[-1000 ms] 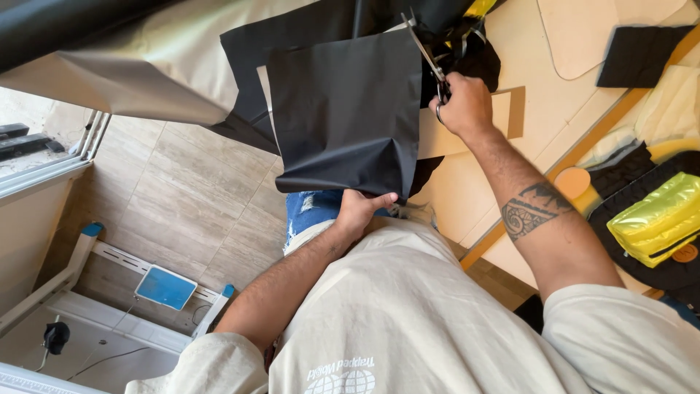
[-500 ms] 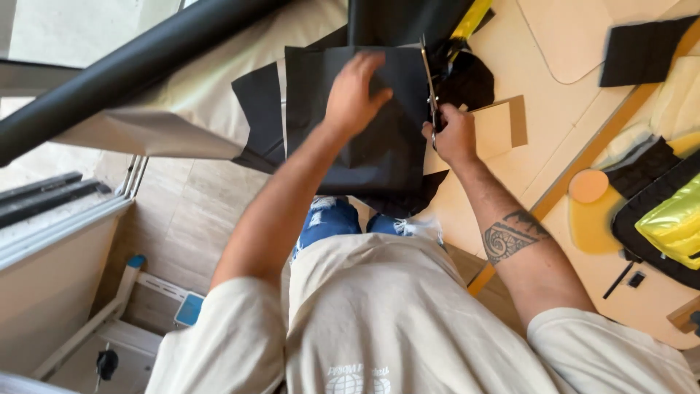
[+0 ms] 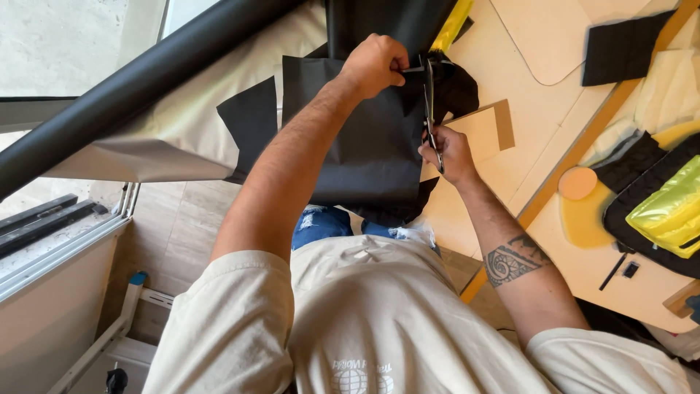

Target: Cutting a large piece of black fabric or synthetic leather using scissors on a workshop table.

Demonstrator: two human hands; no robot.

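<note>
A sheet of black fabric (image 3: 364, 138) hangs over the near edge of a light work table (image 3: 525, 138). My left hand (image 3: 375, 66) pinches the fabric at its upper edge, just beside the blades of a pair of scissors (image 3: 429, 109). My right hand (image 3: 448, 152) grips the scissors' handles, blades pointing up along the fabric's right side. Another black piece (image 3: 251, 128) lies to the left of the sheet.
A long black roll (image 3: 138, 95) over cream material (image 3: 168, 146) crosses the left. On the table lie a cardboard piece (image 3: 485, 131), a black quilted patch (image 3: 620, 51), a shiny yellow padded item (image 3: 667, 211), an orange disc (image 3: 577, 182) and a pen (image 3: 611, 271).
My left hand has risen from the fabric's lower edge to its top, beside the scissor blades. The right hand with the scissors has moved down a little along the fabric.
</note>
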